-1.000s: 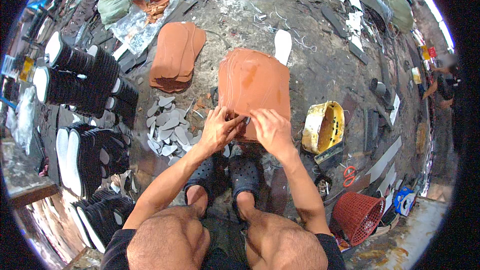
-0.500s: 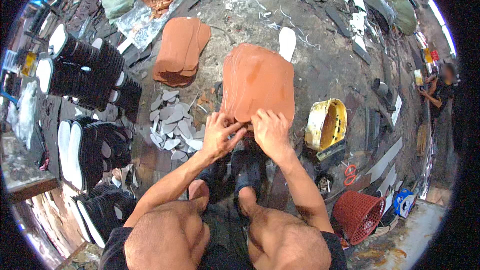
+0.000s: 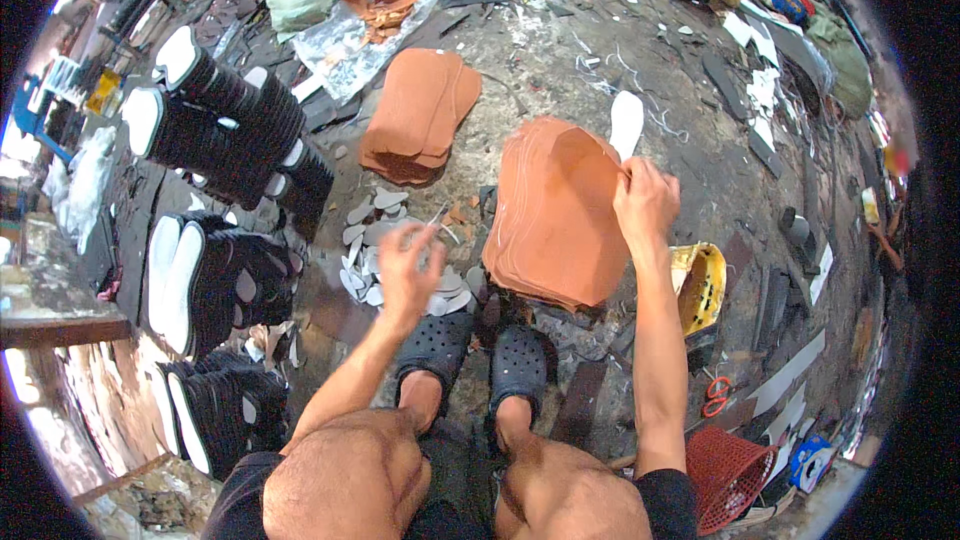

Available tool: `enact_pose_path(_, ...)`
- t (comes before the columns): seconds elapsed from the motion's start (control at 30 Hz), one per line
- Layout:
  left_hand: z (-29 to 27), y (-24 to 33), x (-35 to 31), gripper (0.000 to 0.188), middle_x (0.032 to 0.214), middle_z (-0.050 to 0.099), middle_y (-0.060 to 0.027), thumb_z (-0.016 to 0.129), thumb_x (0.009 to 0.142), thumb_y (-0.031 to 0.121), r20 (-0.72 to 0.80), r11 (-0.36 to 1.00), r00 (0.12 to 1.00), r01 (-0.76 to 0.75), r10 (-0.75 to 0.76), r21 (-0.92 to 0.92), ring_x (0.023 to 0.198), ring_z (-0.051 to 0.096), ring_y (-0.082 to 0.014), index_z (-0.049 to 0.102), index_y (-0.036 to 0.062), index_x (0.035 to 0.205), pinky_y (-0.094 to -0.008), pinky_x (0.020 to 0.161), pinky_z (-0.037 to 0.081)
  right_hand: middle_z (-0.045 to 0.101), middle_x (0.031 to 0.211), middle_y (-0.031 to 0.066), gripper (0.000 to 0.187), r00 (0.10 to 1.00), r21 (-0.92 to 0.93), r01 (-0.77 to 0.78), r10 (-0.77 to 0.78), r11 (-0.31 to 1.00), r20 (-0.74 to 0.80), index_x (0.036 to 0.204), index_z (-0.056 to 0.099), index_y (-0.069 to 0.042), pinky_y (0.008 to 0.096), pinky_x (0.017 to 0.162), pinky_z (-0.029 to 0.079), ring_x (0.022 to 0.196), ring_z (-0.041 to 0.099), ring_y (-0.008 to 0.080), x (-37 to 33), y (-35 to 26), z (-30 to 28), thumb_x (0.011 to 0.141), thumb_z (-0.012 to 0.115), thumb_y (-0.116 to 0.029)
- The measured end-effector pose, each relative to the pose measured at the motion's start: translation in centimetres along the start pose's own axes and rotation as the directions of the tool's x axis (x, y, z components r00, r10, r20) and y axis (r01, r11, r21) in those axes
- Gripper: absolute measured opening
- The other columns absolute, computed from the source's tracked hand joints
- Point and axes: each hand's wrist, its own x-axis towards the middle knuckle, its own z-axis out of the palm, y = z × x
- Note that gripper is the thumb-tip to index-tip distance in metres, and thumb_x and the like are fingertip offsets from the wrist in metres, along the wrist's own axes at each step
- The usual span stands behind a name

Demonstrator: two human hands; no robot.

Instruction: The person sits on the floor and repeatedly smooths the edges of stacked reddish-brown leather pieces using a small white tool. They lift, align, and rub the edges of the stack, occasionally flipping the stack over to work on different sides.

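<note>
Before my feet lies a stack of orange-brown sheets [image 3: 560, 230] with pale curved outlines along the left side. My right hand [image 3: 648, 202] pinches the top sheet at its right far edge; a darker curved patch shows on the surface beside the fingers. My left hand [image 3: 408, 275] is off the stack, over a pile of small grey oval pieces [image 3: 375, 230], its fingers apart and slightly blurred, with nothing visible in them. Just beyond my right hand lies a white insole-shaped piece [image 3: 627, 122].
Another orange-brown stack [image 3: 415, 115] lies farther left. Stacks of black soles with white tops [image 3: 180, 275] stand at left. On the right are a yellow container [image 3: 700, 285], orange-handled scissors [image 3: 716, 396] and a red basket [image 3: 728, 475]. Clear plastic [image 3: 340, 55] holds brown scraps.
Both hands have left the stack's near edge. My right hand has moved to its right far edge; my left hand has moved left over the grey pieces. The view has shifted.
</note>
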Motion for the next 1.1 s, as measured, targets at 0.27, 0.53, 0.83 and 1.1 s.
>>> enact_pose_path(0.27,-1.2,-10.2,-1.1,0.028,0.108,0.065,-0.0180,0.074,0.080,0.012,0.274,0.986,0.951,0.108,-0.140,0.130,0.099,0.061,-0.0379,0.074,0.0051,0.107,-0.0464,0.086,0.049,0.071,0.109,0.0101,0.027,0.834,0.969,-0.090,0.550,0.230,-0.053,0.114,0.066,0.001,0.0335,0.091,0.053,0.099,0.067,0.0189,-4.1,1.4,-14.7,0.088,0.072,-0.005)
enact_pose_path(0.53,-5.8,-2.9,0.3,0.030,0.076,0.053,-0.0058,0.079,0.074,0.008,0.172,0.985,0.970,0.174,-0.169,-0.011,0.078,0.055,-0.0254,0.081,0.0190,0.102,-0.0396,0.087,0.039,0.071,0.106,0.0129,0.034,0.536,0.548,-0.728,0.156,-0.413,0.829,0.121,0.056,-0.003,0.0439,0.066,0.064,0.080,0.073,0.0285,-19.4,-6.5,-3.7,0.090,0.069,-0.007)
enact_pose_path(0.83,-4.1,5.6,-0.9,0.023,0.095,0.069,-0.0067,0.073,0.091,0.004,0.644,0.109,0.689,0.707,-0.332,-0.699,0.105,0.071,-0.0225,0.056,0.0071,0.105,-0.0330,0.084,0.056,0.073,0.099,0.0079,0.030,0.753,0.750,-0.658,-0.068,-0.068,0.655,0.122,0.065,0.000,0.0280,0.071,0.058,0.082,0.070,0.0142,-16.8,-14.7,-2.3,0.096,0.070,-0.016)
enact_pose_path(1.1,-5.2,5.9,-0.8,0.023,0.092,0.072,-0.0014,0.081,0.084,0.005,0.719,0.553,0.692,0.623,-0.060,-0.553,0.083,0.066,-0.0076,0.071,0.0002,0.104,-0.0254,0.076,0.055,0.074,0.095,0.0126,0.022,0.898,0.830,-0.239,-0.210,0.503,0.386,0.107,0.074,-0.003,0.0352,0.076,0.057,0.083,0.072,0.0247,-14.1,-10.6,-3.8,0.089,0.074,-0.015)
